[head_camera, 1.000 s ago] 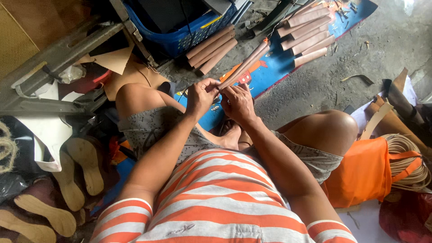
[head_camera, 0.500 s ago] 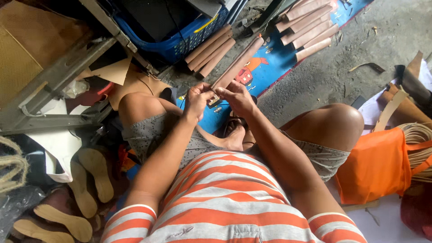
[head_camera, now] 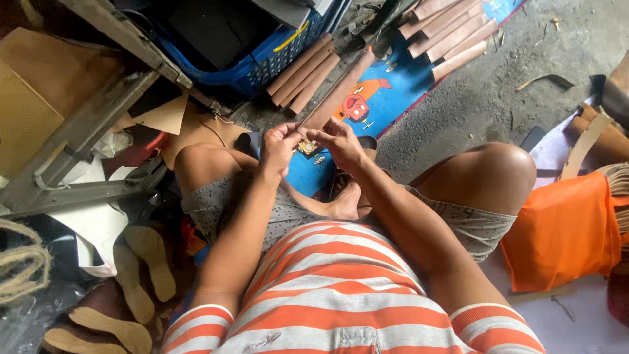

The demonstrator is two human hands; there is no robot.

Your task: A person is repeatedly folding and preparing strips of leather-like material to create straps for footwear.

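The left hand [head_camera: 278, 147] and the right hand [head_camera: 341, 144] meet in front of the chest, each grip pinching the near end of a long tan strip [head_camera: 337, 92] that slants up and away toward the far right. Beyond it, on the floor, a bundle of like strips [head_camera: 303, 72] lies against a blue basket [head_camera: 255, 65], and more strips [head_camera: 449, 36] rest on a blue mat [head_camera: 393, 85]. At near left lie tan shoe soles [head_camera: 141, 269]. An orange bag [head_camera: 563, 229] sits at right.
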